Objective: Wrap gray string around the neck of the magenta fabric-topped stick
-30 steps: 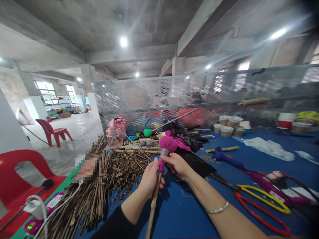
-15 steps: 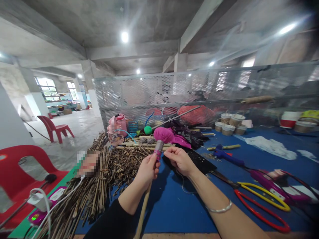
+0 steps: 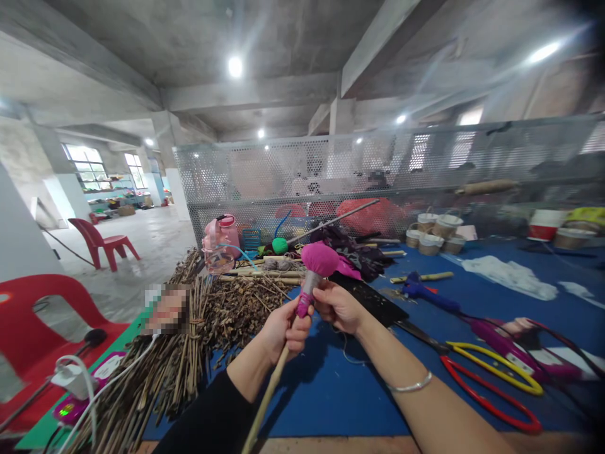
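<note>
My left hand (image 3: 283, 331) is closed around a pale wooden stick (image 3: 268, 400), just below its padded end. A ball of magenta cloth (image 3: 320, 259) covers the top of the stick, with grey thread (image 3: 311, 282) wound round its neck. Below the winding the magenta cloth is gathered against the stick. My right hand (image 3: 341, 306) is closed in a pinch right beside the winding, on the thread. The thread's loose tail (image 3: 348, 356) hangs below this hand onto the blue table (image 3: 326, 403).
Dry twigs (image 3: 184, 372) are heaped on the left, near a power strip (image 3: 70, 407). Large scissors (image 3: 491, 372) with red and yellow handles and a purple-handled tool (image 3: 501, 343) lie right. Behind stand small pots (image 3: 431, 243), a green ball (image 3: 280, 246) and a mesh screen (image 3: 265, 170).
The padded stick has tilted and shifted a little to the right. My right hand has come in closer against the neck, and the stretch of thread between them is no longer visible.
</note>
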The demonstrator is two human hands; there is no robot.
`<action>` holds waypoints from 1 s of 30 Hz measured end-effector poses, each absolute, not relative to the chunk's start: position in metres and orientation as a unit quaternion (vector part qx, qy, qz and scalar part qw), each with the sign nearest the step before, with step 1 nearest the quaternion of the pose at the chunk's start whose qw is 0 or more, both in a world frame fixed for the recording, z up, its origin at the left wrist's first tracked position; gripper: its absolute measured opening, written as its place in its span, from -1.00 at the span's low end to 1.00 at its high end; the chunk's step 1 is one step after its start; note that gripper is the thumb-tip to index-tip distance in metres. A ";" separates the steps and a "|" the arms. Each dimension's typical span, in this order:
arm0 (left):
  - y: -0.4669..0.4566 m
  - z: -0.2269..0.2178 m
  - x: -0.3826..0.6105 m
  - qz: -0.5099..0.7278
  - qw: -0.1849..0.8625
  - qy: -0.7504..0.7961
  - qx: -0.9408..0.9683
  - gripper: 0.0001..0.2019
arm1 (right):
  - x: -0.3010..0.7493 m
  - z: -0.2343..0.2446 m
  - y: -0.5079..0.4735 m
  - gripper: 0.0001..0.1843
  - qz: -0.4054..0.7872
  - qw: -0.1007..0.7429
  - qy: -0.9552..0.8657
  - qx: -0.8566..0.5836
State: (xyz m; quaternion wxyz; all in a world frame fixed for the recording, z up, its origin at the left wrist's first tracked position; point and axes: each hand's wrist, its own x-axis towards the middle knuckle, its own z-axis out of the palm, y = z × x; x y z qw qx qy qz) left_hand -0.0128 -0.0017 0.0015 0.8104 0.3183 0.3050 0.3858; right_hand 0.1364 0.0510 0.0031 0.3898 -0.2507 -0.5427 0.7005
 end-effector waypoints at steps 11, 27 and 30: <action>0.002 -0.021 0.006 0.525 0.491 0.508 0.476 -0.64 | 0.126 -0.005 0.054 -0.58 0.631 0.373 -0.579 -0.357; -0.006 0.003 -0.006 0.559 0.673 0.303 0.378 -0.64 | 0.128 0.009 0.044 -0.62 0.595 0.483 -0.577 -0.284; -0.009 0.004 -0.009 0.520 0.727 0.266 0.361 -0.64 | 0.130 0.012 0.041 -0.61 0.646 0.475 -0.543 -0.249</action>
